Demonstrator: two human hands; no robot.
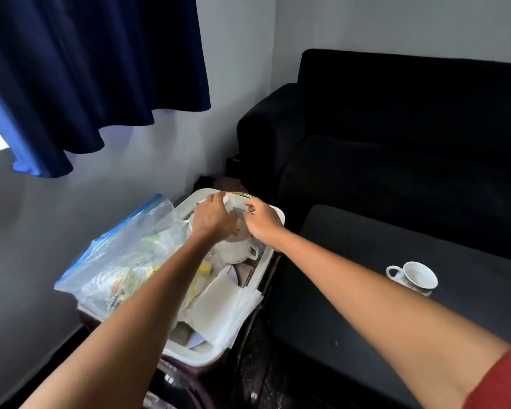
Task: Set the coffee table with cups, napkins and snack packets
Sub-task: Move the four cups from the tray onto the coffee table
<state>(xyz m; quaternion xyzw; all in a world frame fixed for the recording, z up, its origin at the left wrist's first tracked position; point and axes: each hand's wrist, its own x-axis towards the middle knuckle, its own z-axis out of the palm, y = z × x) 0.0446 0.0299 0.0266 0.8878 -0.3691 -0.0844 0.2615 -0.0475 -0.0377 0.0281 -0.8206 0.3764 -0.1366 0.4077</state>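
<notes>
At the left of the scene, beside the white tray (189,357), a clear zip bag (124,255) with the snack packets lies just left of the left forearm, touching the tray's edge. The left hand (211,218) reaches over the far end of the tray and its grip is curled round something white at the rim; I cannot tell if this is a cup or a part of the tray. Directly under both hands stands a white cup in the tray (236,250), with its handle turned to the right. Nearer to the person than the hands lie white napkins (222,305), folded loosely. The right hand (263,222) has its grip pinching a small thing just right of the left hand (too small to name).

Far right of both hands, one cup (416,278) already stands on the dark desk (351,261). So I judge that the cups step is in hand. The next move probably calls for a firm hold by the handle, then a lift clear of the tray wall and a carry rightward to the desk.
</notes>
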